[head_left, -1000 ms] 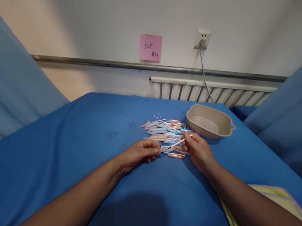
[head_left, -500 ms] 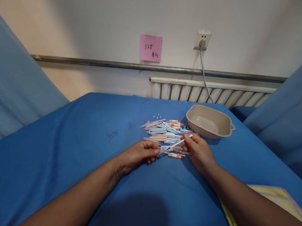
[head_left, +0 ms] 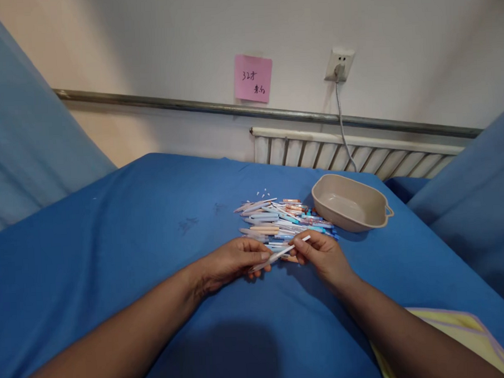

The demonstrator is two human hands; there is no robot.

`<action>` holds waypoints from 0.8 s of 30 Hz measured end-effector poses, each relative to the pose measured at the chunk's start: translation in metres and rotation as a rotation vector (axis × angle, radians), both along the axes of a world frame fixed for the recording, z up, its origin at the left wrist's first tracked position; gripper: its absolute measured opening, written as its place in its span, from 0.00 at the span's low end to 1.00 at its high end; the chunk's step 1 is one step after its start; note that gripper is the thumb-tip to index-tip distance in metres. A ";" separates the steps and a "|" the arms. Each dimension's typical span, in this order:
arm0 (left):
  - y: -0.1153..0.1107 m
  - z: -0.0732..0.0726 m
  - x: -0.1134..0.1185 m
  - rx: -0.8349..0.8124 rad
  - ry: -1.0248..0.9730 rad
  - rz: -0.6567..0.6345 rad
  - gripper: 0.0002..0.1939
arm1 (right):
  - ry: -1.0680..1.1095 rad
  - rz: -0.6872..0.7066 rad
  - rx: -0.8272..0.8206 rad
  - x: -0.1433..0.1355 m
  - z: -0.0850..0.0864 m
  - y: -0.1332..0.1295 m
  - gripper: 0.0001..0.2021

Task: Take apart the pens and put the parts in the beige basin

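Note:
In the head view my left hand (head_left: 245,257) pinches a pale, translucent pen barrel (head_left: 261,264) between thumb and fingers, its tapered end pointing down to the left. A thin white pen refill (head_left: 286,251) runs from the barrel's upper end to my right hand (head_left: 317,253), whose thumb and fingertips are closed on it. How deep the refill sits in the barrel is too small to tell. Just beyond both hands lies a pile of pen parts (head_left: 264,217): white, grey and peach barrels, thin refills, and orange and blue pieces. My hands hide its near edge.
A beige basin (head_left: 349,226) with a small loop handle stands right of the pile. Several tiny white tips (head_left: 263,195) lie behind it. A yellow cloth (head_left: 450,331) is at lower right on the blue sheet (head_left: 160,198). A radiator (head_left: 309,150) runs along the wall.
My right hand has moved left and slightly down, bringing the refill further toward my left hand. More of the pen barrel now shows beyond my left fingers.

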State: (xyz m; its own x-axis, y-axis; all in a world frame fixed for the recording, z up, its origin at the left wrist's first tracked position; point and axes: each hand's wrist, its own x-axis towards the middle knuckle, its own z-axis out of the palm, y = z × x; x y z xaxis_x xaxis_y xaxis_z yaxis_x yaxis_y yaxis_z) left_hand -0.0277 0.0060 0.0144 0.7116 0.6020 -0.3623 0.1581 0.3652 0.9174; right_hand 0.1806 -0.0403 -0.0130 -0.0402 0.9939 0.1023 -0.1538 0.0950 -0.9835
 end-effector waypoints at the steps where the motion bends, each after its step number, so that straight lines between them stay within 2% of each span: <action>1: 0.000 0.000 0.000 -0.002 -0.008 -0.005 0.16 | -0.010 0.017 0.007 -0.001 0.000 0.000 0.13; 5: -0.002 -0.001 0.001 -0.004 -0.035 -0.018 0.16 | -0.070 0.077 0.019 -0.003 0.001 -0.003 0.14; 11: -0.003 0.001 0.002 -0.015 -0.051 -0.037 0.15 | -0.247 0.145 0.058 -0.002 0.001 -0.007 0.21; 17: -0.004 0.004 0.002 -0.023 -0.031 -0.040 0.16 | -0.463 0.143 0.128 -0.002 -0.002 -0.010 0.22; 24: -0.003 0.002 0.002 -0.036 -0.036 -0.018 0.16 | -0.539 0.149 0.146 -0.002 -0.003 -0.009 0.22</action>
